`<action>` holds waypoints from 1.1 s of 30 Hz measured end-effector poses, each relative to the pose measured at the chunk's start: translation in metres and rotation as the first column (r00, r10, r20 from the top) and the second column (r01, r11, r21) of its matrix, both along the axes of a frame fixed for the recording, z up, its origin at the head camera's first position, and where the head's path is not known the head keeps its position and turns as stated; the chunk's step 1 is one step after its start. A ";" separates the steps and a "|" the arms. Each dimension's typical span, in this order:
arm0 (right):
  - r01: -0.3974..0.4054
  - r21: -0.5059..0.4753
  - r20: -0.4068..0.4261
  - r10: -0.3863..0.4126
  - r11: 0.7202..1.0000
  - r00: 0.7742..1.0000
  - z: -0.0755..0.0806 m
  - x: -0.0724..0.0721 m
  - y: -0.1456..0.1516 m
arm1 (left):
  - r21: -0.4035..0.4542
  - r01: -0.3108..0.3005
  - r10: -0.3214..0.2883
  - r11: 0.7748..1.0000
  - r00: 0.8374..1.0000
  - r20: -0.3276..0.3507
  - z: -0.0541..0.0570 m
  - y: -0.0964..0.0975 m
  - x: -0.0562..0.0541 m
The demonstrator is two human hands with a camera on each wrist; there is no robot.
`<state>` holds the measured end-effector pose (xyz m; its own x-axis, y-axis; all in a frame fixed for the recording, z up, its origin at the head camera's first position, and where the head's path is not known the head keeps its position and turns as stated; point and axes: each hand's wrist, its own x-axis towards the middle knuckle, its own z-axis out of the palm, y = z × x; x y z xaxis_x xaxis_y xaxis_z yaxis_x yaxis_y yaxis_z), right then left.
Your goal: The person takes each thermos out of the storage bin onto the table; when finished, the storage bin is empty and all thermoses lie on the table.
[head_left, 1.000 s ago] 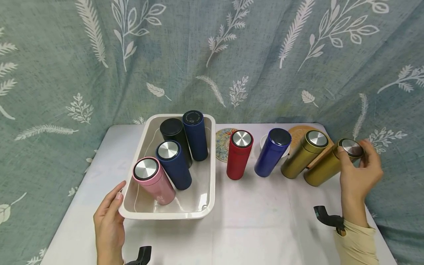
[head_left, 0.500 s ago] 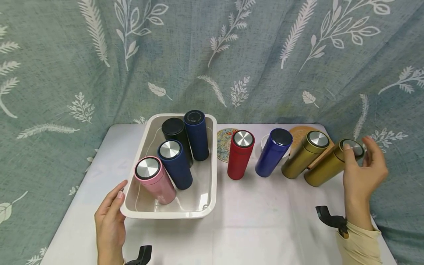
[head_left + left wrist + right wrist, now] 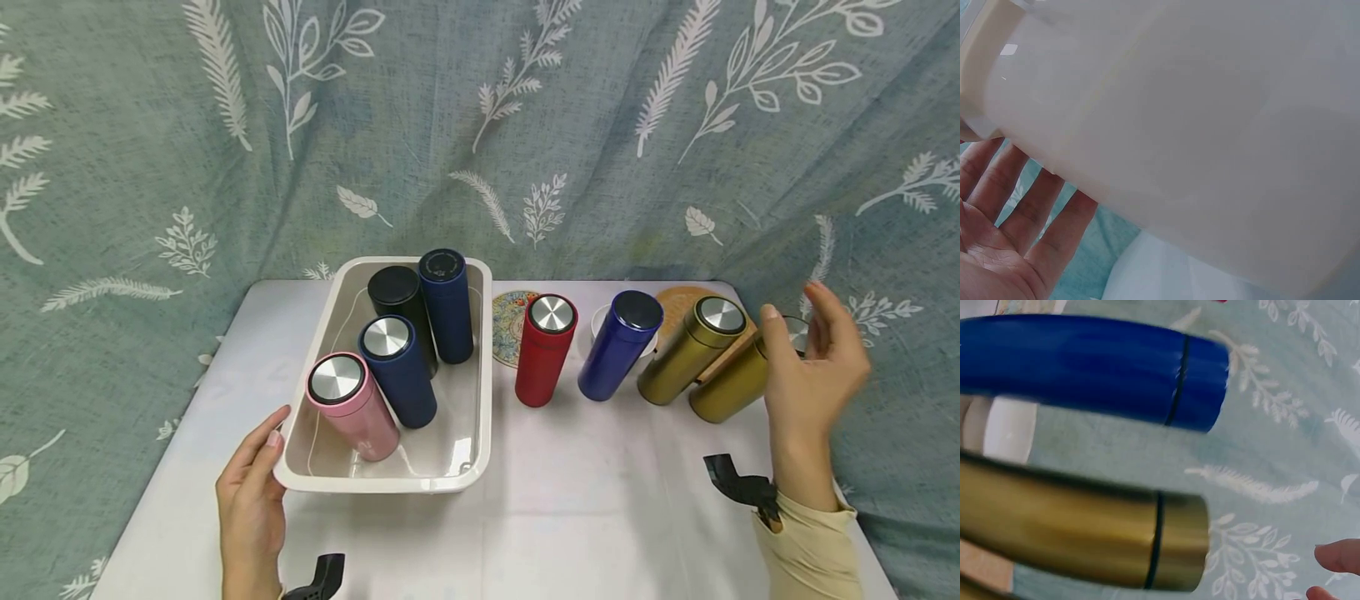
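On the left, the left hand is at the near left corner of a white tub. Its fingers look quite straight and touch the tub's edge, so it seems to steady the tub, not clutch it. Four bottles are in the tub: a pink bottle near the hand, a silver-topped dark blue bottle beside it, a black bottle behind, and a dark-topped blue bottle at the back right.

To the right of the tub, a round patterned mat peeks out on the white table. Then four more bottles make a row: a red bottle, a shiny blue bottle, a gold bottle, and last a second gold bottle at the right end.

At the far right is the right hand, in front of the end bottle's top. Its thumb and fingers are spread apart and grip nothing; I cannot tell if one touches the top. I guess the step in hand is picking up or letting go of that end bottle. To lift it, the fingers would need to close round its top; to leave it, the hand would need to rise without bumping it
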<state>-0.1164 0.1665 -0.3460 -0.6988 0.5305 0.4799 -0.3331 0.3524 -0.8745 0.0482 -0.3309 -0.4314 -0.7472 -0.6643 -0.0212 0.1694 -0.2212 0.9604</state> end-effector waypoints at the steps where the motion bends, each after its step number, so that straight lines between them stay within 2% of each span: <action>1: -0.014 0.005 -0.006 0.014 1.000 1.000 0.001 0.000 -0.002 | -0.001 -0.001 0.001 1.000 1.000 0.003 0.000 0.000 0.000; 5: -0.083 0.037 -0.024 0.084 0.996 0.996 0.007 -0.002 -0.012 | -0.003 0.000 0.000 1.000 1.000 0.006 0.001 0.001 -0.001; 9: -0.171 0.124 -0.063 0.180 0.977 0.982 0.015 -0.004 -0.027 | -0.005 -0.003 0.003 1.000 1.000 0.013 0.001 0.000 -0.001; 13: -0.242 0.191 -0.125 0.268 0.951 0.955 0.025 -0.005 -0.044 | -0.005 -0.011 0.011 1.000 1.000 0.020 0.001 0.000 0.000; 18: -0.311 0.190 -0.164 0.343 0.931 0.925 0.031 -0.003 -0.064 | -0.006 0.000 0.000 1.000 1.000 0.019 0.000 0.000 -0.001; 23: -0.368 0.220 -0.159 0.405 0.904 0.900 0.033 0.002 -0.084 | -0.006 -0.002 0.002 1.000 1.000 0.025 0.001 0.001 -0.001; 27: -0.422 0.254 -0.146 0.466 0.870 0.873 0.034 0.007 -0.099 | -0.003 -0.007 0.007 1.000 1.000 0.025 0.001 0.001 0.000; 29: -0.454 0.252 -0.159 0.499 0.855 0.852 0.035 0.010 -0.106 | -0.004 -0.006 0.006 1.000 1.000 0.023 0.001 0.001 0.000; 33: -0.484 0.276 -0.173 0.539 0.830 0.825 0.037 0.013 -0.117 | -0.002 -0.003 0.003 1.000 1.000 0.019 0.001 0.001 0.001</action>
